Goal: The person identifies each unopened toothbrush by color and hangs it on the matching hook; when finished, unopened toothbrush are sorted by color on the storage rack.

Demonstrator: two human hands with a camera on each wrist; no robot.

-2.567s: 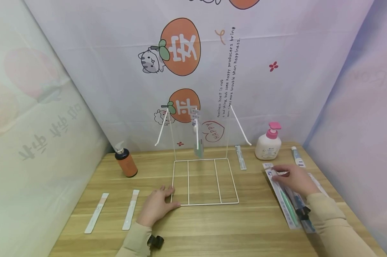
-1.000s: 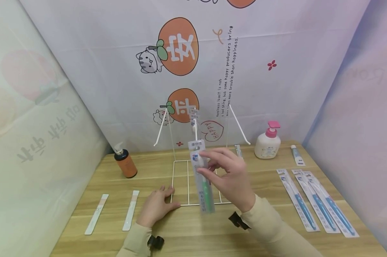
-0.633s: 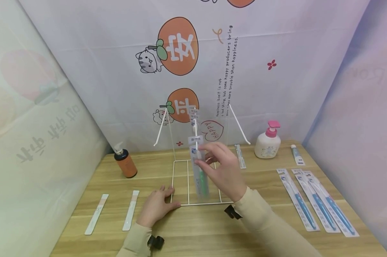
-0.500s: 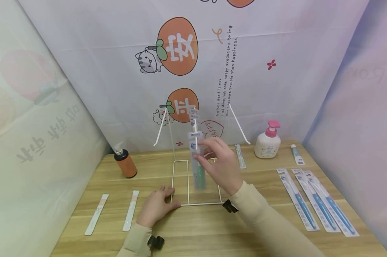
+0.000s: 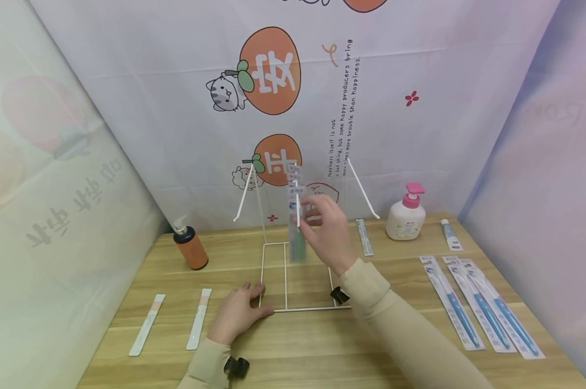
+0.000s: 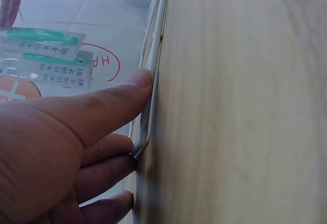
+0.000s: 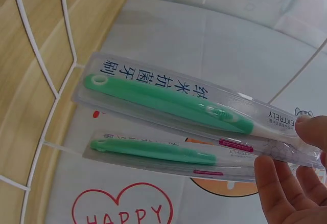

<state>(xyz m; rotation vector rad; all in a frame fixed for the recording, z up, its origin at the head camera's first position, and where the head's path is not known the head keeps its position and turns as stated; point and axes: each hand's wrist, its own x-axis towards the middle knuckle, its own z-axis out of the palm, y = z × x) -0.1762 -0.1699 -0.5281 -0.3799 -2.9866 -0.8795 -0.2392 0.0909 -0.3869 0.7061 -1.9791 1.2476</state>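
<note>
My right hand (image 5: 330, 231) pinches the upper part of a packaged green toothbrush (image 7: 168, 105) between thumb and fingers. Its card top is at the middle hook (image 5: 298, 215) of a white wire display rack (image 5: 307, 309); whether the hook passes through the hole is hard to make out. Behind it hangs another packaged green toothbrush (image 7: 153, 151), seen in the right wrist view. My left hand (image 5: 236, 313) holds the rack's front left corner, thumb against the front wire (image 6: 155, 70) and fingers by the side wire.
Blue packaged toothbrushes (image 5: 453, 305) lie at the right. Behind them are a toothpaste tube (image 5: 450, 236), a pink-topped pump bottle (image 5: 405, 221) and a slim packet (image 5: 364, 237). An orange-labelled pump bottle (image 5: 192, 248) and two white strips (image 5: 199, 319) (image 5: 147, 325) are at the left.
My right hand has picked the green packaged toothbrush up from the right-hand pile, brought it to the middle hook and moved it back along the hook. My left hand has stayed on the rack corner.
</note>
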